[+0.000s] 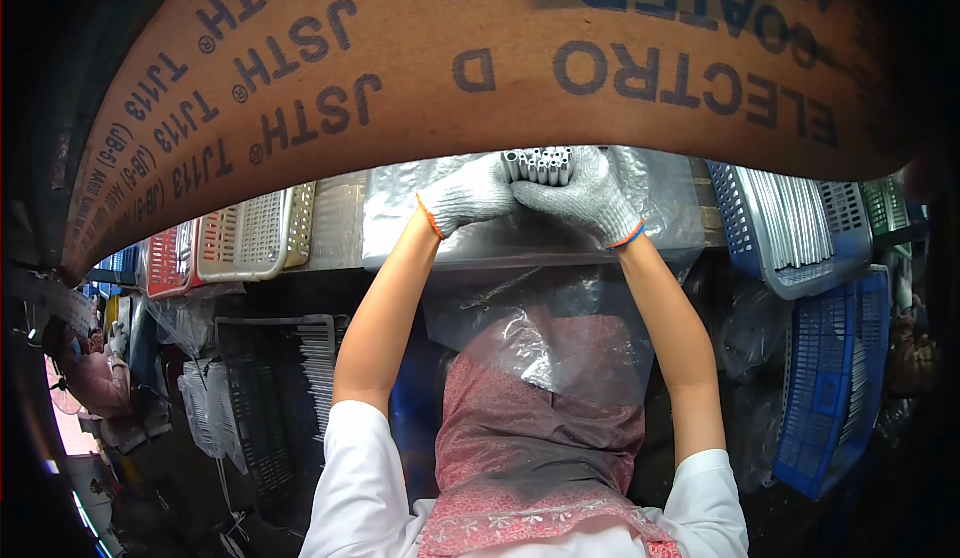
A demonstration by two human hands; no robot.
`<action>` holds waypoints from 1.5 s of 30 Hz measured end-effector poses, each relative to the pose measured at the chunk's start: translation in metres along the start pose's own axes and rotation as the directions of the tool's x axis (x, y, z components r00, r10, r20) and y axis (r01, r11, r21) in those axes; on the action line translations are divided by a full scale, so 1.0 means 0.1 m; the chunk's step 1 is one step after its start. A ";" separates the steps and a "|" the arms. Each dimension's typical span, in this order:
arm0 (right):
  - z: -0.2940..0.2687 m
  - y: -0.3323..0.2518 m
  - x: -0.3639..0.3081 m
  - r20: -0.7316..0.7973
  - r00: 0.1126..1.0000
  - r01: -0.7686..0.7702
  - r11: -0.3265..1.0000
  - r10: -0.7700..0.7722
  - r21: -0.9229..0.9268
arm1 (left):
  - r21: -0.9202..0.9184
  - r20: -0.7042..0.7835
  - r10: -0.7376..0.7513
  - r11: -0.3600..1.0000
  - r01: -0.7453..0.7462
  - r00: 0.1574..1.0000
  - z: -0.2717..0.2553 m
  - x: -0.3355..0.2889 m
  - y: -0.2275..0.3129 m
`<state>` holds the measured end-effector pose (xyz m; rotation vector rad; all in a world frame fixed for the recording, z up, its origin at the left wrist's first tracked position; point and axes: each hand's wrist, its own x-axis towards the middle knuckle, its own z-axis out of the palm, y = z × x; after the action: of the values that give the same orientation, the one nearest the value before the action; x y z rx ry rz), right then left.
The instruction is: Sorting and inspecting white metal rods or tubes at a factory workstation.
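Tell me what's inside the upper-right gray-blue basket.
Long silvery rods lie in the gray-blue basket; anything beneath them is covered, and the orange band hides the far end.

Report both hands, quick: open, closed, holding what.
Left hand: closed on the left side of a bundle of silvery tubes.
Right hand: closed on the right side of the same bundle.

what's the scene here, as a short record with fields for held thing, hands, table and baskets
held thing: bundle of metal tubes, open ends showing
left hand: pale glove, orange cuff edge, gripping bundle's left side
right hand: pale glove, gripping its right side
table: clear plastic sheet beneath the hands
baskets left: cream basket, red basket
baskets right: grey basket holding metal rods, blue basket
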<state>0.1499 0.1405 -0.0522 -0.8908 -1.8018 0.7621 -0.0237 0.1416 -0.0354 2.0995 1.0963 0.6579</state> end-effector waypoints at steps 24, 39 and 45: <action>-0.04 -0.13 0.02 -0.262 0.947 -0.196 0.980 0.185 -0.020 | -0.236 -0.148 -0.277 0.942 0.238 0.949 0.22 -0.01 -0.10; -0.04 -0.02 0.10 -0.203 0.964 -0.158 0.985 0.170 0.074 | -0.674 -0.309 -0.344 0.737 0.051 0.887 0.38 0.08 -0.22; 0.00 0.08 0.11 -0.238 0.945 -0.208 0.973 0.226 0.101 | -0.413 -0.406 -0.149 0.910 -0.036 0.902 0.37 0.07 -0.39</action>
<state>0.1490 0.1541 -0.0536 -1.0968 -1.4626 0.8119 -0.0148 0.1519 -0.0881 1.5861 1.1228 1.2508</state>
